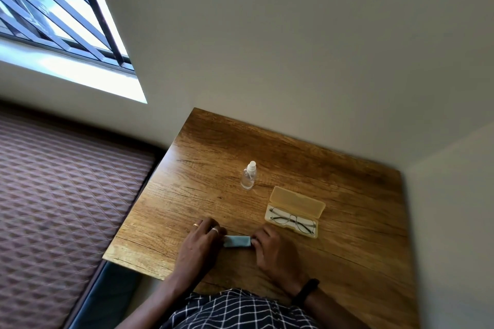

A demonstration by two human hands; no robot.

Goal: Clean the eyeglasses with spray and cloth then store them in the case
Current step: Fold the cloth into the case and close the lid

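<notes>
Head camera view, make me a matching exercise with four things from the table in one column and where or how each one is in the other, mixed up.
Things:
1 spray bottle
2 eyeglasses
3 cloth
4 case

States:
A lid open
B held between the left hand and the right hand
C stands upright
D lie inside the case

Pairs: 1-C, 2-D, 3-B, 4-A

Wooden table against grey wall; barred window left.
</notes>
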